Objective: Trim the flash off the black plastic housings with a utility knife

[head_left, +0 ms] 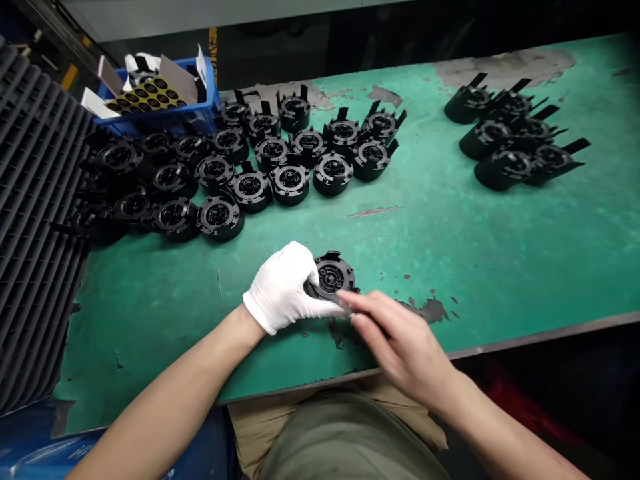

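Observation:
My left hand, in a white glove, is closed around the side of a round black plastic housing. The housing's ribbed, open face is turned up, and short tabs stick out from its rim. My right hand is bare and comes in at the near right edge of the housing. Its index finger and thumb are drawn together in a pinch, slightly blurred. Whatever small thing may lie between those fingertips cannot be made out.
Several similar black housings crowd the back left of the green table. Another cluster stands at the back right. A blue bin holds a sheet of round stickers. Ribbed grey trays are stacked at the left.

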### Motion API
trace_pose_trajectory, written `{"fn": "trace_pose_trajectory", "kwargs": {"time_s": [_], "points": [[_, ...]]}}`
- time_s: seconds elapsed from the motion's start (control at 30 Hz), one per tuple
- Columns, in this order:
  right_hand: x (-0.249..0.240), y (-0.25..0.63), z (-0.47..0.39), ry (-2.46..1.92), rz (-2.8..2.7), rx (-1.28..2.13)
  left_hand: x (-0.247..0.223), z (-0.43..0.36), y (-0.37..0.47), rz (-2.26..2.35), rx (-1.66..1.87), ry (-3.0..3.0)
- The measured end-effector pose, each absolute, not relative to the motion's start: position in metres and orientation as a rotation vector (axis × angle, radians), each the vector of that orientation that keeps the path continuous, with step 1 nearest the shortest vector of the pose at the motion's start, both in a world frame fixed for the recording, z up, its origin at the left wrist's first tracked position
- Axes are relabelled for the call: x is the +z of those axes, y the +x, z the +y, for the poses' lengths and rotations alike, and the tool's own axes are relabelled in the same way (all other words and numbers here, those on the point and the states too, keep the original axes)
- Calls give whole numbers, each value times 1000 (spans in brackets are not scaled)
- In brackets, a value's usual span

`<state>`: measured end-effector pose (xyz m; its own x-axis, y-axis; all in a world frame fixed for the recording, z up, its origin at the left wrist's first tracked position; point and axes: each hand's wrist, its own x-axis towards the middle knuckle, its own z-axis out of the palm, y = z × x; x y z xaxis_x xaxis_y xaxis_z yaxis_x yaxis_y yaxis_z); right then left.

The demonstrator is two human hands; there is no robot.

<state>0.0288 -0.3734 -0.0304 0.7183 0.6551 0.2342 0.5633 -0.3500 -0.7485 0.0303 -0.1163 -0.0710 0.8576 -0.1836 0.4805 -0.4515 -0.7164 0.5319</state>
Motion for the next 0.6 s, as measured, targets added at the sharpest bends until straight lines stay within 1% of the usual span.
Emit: {"fn": "trace_pose_trajectory", "kwargs": {"time_s": [0.1, 0.2, 0.37, 0.6], "points": [[-38, 56, -380, -2166, -875, 18, -65, -117, 28, -646, 529, 2296], [-36, 73, -391, -2221, -865, -69, -62, -118, 25, -675, 501, 2208], [-24, 54, -400, -2158, -1044, -36, -68, -117, 27, -447, 406, 2208], [-36, 37, -393, -2190, -1365, -50, -67, -126, 40, -596, 113, 2254]]}}
